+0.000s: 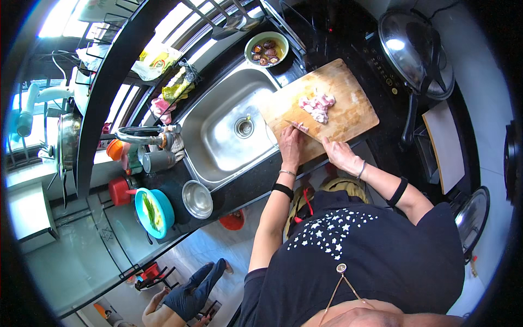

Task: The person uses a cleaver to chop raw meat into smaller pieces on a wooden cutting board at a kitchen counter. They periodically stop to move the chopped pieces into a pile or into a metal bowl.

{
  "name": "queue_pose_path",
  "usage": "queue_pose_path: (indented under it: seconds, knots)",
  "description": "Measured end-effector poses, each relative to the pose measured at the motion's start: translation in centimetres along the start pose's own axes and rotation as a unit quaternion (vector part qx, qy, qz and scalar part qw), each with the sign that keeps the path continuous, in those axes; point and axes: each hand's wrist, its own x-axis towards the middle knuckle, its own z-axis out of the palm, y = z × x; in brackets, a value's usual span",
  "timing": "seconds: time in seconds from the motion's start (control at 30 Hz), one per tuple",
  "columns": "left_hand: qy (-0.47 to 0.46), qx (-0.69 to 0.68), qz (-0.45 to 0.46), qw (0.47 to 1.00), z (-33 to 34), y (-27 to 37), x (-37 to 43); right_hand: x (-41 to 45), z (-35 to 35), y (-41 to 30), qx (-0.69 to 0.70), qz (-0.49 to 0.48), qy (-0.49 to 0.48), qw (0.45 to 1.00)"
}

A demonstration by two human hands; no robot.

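Note:
On a wooden cutting board [354, 107] that overlaps the sink's edge, my right hand [342, 156] grips a knife [314, 136]. Its thin blade shows nearly edge-on, slanting towards my left hand. My left hand [291, 146] holds a strip of raw pink meat [301, 127] against the board, its fingertips right beside the blade. Much of that meat is hidden under the fingers and knife. A small heap of cut raw meat [317, 107] lies farther up the board, apart from both hands.
Left of the board is a stainless steel sink [222, 122] with a faucet [139, 137]. A bowl of mushrooms in liquid [267, 50] stands behind. A lidded pan [408, 53] sits at right. A metal bowl [197, 199] and turquoise basin [165, 212] stand at left. Another person [192, 294] is beyond.

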Motion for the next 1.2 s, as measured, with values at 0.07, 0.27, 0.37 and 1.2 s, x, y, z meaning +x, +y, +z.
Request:
queue_pose_path:
  seconds: [0.07, 0.27, 0.37, 1.2]
  knots:
    - [-0.017, -0.007, -0.003, 1.000, 0.0, 0.0, 0.4, 0.3, 0.8, 1.0, 0.014, -0.009, 0.012, 1.000]
    - [-0.022, -0.022, 0.045, 0.999, 0.0, -1.4, 0.5, 4.0, 0.8, 0.4, 0.059, -0.052, 0.049, 0.996]
    - [-0.036, -0.016, 0.050, 0.998, -0.2, -1.6, 0.5, 7.4, 2.2, -0.2, 0.063, -0.057, 0.081, 0.993]
    - [0.036, -0.005, 0.040, 0.999, -0.1, -1.1, -0.8, 2.5, -1.4, -0.5, 0.067, -0.017, 0.113, 0.991]
